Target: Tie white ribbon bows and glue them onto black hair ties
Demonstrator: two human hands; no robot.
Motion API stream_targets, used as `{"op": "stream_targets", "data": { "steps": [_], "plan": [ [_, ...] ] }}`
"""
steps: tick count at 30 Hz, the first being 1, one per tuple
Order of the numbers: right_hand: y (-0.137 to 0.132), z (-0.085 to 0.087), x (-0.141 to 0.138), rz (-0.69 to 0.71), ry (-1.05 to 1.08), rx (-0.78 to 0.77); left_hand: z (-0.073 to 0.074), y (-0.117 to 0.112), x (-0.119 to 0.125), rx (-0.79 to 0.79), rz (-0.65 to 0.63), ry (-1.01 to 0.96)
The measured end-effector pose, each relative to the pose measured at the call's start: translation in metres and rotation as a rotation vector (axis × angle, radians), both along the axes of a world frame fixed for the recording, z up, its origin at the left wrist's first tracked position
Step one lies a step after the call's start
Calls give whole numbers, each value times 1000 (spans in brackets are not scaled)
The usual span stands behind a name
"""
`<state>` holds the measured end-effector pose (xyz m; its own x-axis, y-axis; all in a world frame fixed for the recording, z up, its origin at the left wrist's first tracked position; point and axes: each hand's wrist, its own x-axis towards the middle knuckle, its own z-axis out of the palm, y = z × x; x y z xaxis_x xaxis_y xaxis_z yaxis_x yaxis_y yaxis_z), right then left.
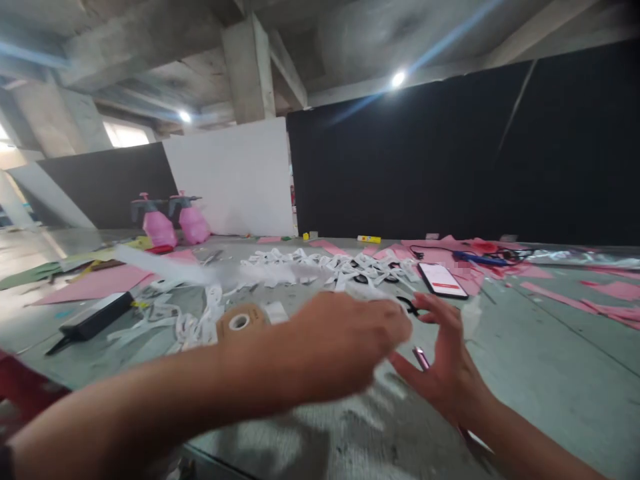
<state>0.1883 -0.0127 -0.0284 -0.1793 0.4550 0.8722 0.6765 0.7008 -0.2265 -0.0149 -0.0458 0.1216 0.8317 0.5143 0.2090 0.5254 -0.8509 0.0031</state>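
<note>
My left hand point(360, 333) reaches across the middle of the table, smeared by motion, with its fingers curled; whatever they hold is hidden. A blurred white ribbon strip point(160, 263) runs from the left toward it, but I cannot tell if the hand grips it. Close by on the right, my right hand point(445, 367) has its thumb and fingers apart. A black curved piece point(407, 305) shows by its fingertips, and a small shiny pinkish object point(421, 358) shows between thumb and fingers. Beyond the hands lies a pile of white ribbon loops point(370, 269). A cardboard ribbon spool point(245, 320) is partly behind my left forearm.
A phone point(443, 280) lies behind my right hand. Pink sheets and scraps point(540, 273) spread right, a black box-like object point(97, 320) lies left. Two pink spray bottles point(193, 223) stand back left, and a yellow tube point(369, 239) lies near the black panel point(450, 153).
</note>
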Motion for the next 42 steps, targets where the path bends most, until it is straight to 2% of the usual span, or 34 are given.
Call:
{"op": "stream_targets", "data": {
  "steps": [2,3,5,8,9,11,15,18,20,22,26,31,33,37,39,42],
  "plan": [
    [-8,9,-1,105,-36,73,-29,-5,21,-132,-20,-22],
    [-11,13,0,147,-50,94,-38,-6,29,-177,-25,-53],
    [-14,19,6,168,-61,116,-47,-3,41,-263,-73,-188],
    [-10,25,19,118,-107,88,-49,9,42,-402,-121,-463],
    [-8,27,24,101,-111,52,-50,16,38,-458,-94,-547],
    [-1,29,32,18,-4,-52,-53,33,25,-594,43,-644],
    [13,38,48,-163,446,-221,-66,79,-12,-1056,215,-663],
    [25,43,57,-59,707,-279,-76,108,-36,-1205,283,-929],
    [31,43,61,29,821,-287,-82,120,-46,-1214,268,-1142],
    [33,42,63,6,821,-274,-86,128,-51,-1197,227,-1347],
    [27,42,62,-197,549,-149,-88,137,-54,-1109,152,-1694],
    [19,47,61,-299,291,7,-74,144,-69,-1025,133,-2150],
    [21,47,64,-295,310,3,-67,146,-80,-975,122,-2287],
    [31,43,74,-214,528,-64,-57,151,-101,-863,120,-2510],
    [34,43,79,-240,606,-50,-54,154,-109,-845,136,-2577],
    [36,49,87,-339,632,57,-53,155,-118,-891,139,-2635]
  ]
}}
